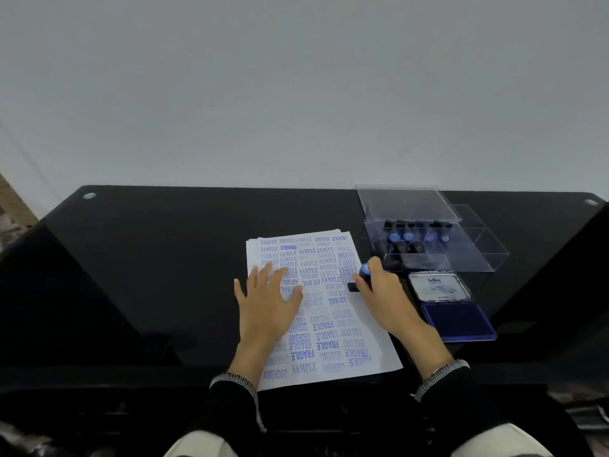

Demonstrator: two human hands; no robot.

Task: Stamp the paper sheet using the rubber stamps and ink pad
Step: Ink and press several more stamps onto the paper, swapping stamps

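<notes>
already the paper sheet [324,311] is crowded. left hand [268,300] lies flat, fingers spread, pinning it; right hand [384,291] grips a rubber stamp [362,277], so any slip could smear or overlap prints.

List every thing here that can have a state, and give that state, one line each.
Ink pad: lid open, blue pad bared.
Clear box: lid up, stamps inside.
Paper sheet: flat on the table, almost covered in blue prints.
Stamp: held at the sheet's right edge.
Left hand: fingers spread flat on the sheet.
Right hand: grips the stamp.
</notes>
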